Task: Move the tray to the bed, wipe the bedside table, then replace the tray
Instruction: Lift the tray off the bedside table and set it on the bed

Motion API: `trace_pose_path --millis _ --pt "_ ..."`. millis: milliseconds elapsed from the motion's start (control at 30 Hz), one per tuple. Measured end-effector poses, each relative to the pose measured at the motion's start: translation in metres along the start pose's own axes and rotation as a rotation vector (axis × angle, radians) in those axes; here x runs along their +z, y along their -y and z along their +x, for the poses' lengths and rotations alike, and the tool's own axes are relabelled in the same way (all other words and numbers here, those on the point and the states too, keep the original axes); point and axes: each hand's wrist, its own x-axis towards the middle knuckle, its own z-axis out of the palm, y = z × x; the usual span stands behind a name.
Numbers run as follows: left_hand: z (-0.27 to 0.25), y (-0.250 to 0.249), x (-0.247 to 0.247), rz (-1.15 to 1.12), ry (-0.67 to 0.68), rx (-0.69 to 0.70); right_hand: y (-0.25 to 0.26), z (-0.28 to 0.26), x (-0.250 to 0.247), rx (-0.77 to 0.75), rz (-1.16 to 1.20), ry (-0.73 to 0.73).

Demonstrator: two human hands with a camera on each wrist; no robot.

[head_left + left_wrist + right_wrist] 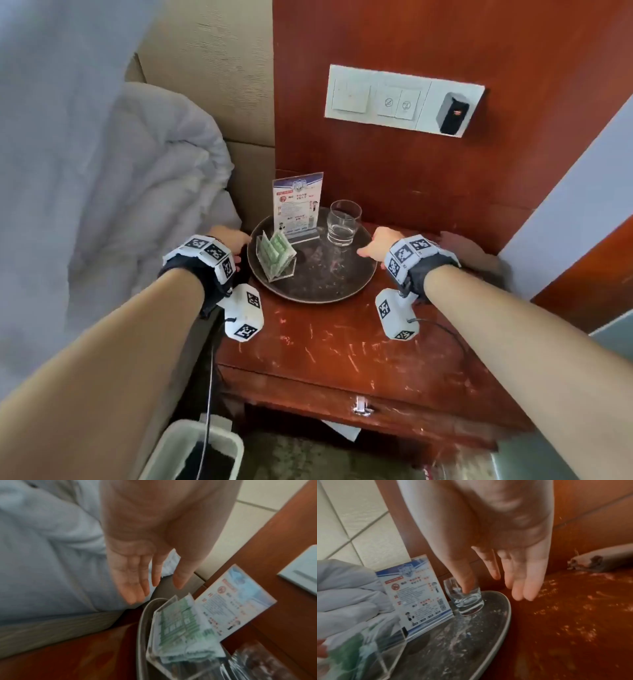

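One tray (318, 291), one glass (344, 222), two hands (233, 236).

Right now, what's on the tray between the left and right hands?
Head view: between the left hand and right hand lies the tray, carrying a clear holder of green packets, a sign stand and a glass.

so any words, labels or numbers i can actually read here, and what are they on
None can be quoted as it reads.
Sign card standing on the tray: printed text, QR codes and a red no-smoking-style symbol, all too blurred to read.
Green packets in the clear holder: print too small.
Wall switch panel: two round icons, no legible words.
Wrist markers: black-and-white codes only.
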Motion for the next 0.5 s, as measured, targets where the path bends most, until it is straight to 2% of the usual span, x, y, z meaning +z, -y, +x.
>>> trace_pose_path --millis 67,133,300,500 --pt "0.016 0.008 0.025 0.027 -0.026 -0.074 -0.02 0.028 0.006 0.04 0.021 0.022" --pt "0.019 0.016 0.026 0.039 -0.037 -0.132 -0.026 0.039 0.012 0.067 0.097 0.084" --pt "0.029 0.021 0.028 0.028 -0.087 -0.099 -0.03 0.054 0.014 0.053 0.269 0.101" --pt "0.027 0.031 0.033 0.044 -0.064 -0.088 -0.029 0.065 0.023 0.061 0.276 0.174"
